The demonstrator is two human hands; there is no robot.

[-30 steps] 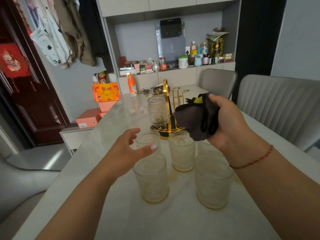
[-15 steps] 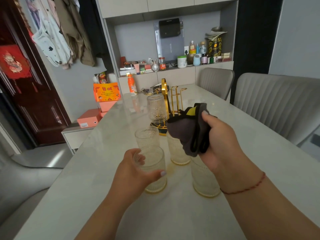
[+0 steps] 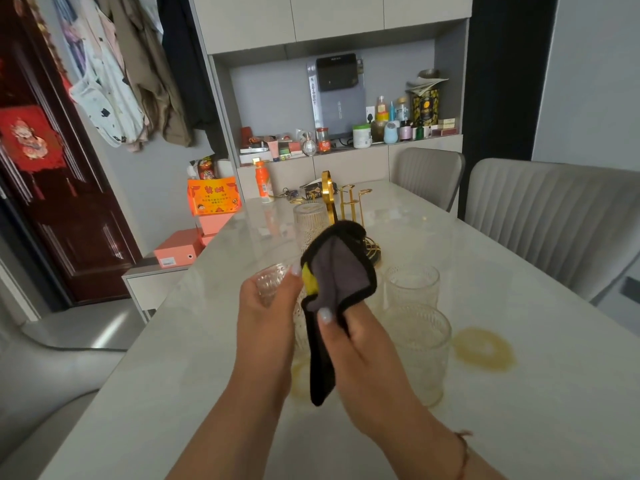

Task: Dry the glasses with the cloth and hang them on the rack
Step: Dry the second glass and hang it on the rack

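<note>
glasses (image 3: 412,289) block rack (image 3: 349,209) front | table (image 3: 519,410) right side free

Clear ribbed drinking glasses (image 3: 412,287) with a faint yellow tint; dark grey cloth with black edging and a yellow patch (image 3: 337,271); gold metal rack on a black base (image 3: 332,202); pale marbled tabletop (image 3: 519,393) bearing a yellow ring stain (image 3: 485,349); orange box with red print (image 3: 213,196); grey channel-stitched chairs (image 3: 554,220).
</note>
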